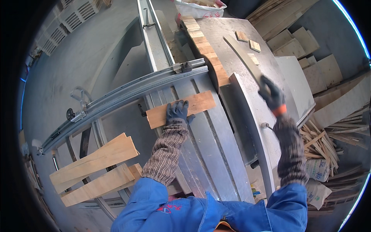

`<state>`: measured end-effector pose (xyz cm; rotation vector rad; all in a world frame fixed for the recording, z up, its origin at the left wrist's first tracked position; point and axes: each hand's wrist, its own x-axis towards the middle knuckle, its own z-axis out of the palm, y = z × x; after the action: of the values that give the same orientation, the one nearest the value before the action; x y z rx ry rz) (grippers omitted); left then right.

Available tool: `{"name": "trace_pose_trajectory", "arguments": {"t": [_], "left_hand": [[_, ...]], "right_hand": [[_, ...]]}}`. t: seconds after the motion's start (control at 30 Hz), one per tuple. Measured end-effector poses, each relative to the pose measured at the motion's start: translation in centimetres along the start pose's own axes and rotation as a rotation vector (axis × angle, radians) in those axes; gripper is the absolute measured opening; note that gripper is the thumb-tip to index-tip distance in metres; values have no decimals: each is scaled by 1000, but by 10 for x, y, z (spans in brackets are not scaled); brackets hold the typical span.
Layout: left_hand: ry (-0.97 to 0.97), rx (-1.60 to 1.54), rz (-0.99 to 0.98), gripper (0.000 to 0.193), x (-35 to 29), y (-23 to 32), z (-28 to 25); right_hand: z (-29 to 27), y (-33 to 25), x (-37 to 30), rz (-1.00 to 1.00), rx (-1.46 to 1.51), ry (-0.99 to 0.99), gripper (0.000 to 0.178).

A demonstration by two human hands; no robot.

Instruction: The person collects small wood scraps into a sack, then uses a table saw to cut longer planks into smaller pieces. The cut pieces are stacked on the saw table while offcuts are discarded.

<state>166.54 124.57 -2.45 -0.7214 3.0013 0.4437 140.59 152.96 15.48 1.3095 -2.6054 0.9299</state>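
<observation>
My left hand (177, 112), in a dark glove, lies over a short wooden board (201, 102) and holds it on the grooved metal sliding table (216, 149) of a panel saw. The thumb sits at the board's near edge. Out to the right, my right hand (271, 92), gloved with an orange cuff, is closed round one end of a long thin wooden strip (243, 55). That strip reaches away over the metal saw table (222, 29). Small cut wood pieces (254, 45) lie close to it. A row of similar pieces (205, 48) lines the table's left edge.
A metal crosscut fence (143, 85) spans the sliding table beyond the board; a rip fence (251, 112) stands to its right. Longer boards (94, 158) rest on the frame at left. A white sack (201, 9) stands at the far end. Offcuts (322, 145) and panels (320, 71) lie at right.
</observation>
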Motion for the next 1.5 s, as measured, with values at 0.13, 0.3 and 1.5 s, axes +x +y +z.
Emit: {"name": "trace_pose_trajectory", "arguments": {"t": [0.13,0.3,1.5], "left_hand": [[38,-29,17,75,3,0,1],[389,39,109,79,1,-24,57],[287,-122,86,78,-2,-26,36]], "right_hand": [[17,3,139,-215,-318,-27,56],[74,-58,277,-20,-542,-232,55],[139,-2,404,425,-784,-292,61]]}}
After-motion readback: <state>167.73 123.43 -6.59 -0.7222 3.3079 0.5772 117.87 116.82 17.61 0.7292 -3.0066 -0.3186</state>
